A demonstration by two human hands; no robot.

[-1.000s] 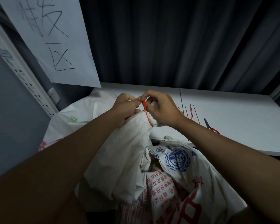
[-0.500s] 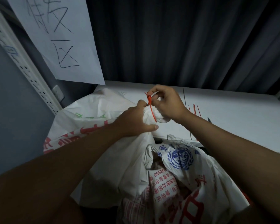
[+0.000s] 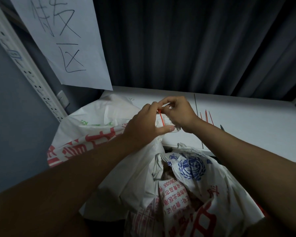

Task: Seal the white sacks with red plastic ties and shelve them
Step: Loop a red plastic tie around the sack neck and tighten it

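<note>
**While the tie closes on the neck, left hand returns to the loop**

As the left hand [image 3: 143,127] comes back up from the sack's shoulder, where it pressed half a second ago, its fingers now meet the right hand [image 3: 178,113] at the head of the red tie [image 3: 161,119], just above centre of the frame. Left grip: clasped around the gathered neck of the white sack [image 3: 132,177], thumb stretched across under the bunched plastic. Right grip: pinching the tie near its upper end, fingers curled; the exact contact point is hidden by the knuckles.

The tie runs down and to the right across the neck, looped round it. Whether the tail is threaded through the lock I cannot tell. Judgement: tightening step under way, seal not yet confirmed.

Position of other items: second sack [image 3: 191,194], printed in red and blue, lower centre, mouth open, untied. Third sack [image 3: 96,127] left of centre, lying on the tabletop [image 3: 255,134]. Spare red ties [image 3: 206,117] right of the hands on the tabletop, near a scissor tip [image 3: 222,127]. Paper sign [image 3: 65,41] upper left.

Shelving not begun for the sack in hand.
</note>
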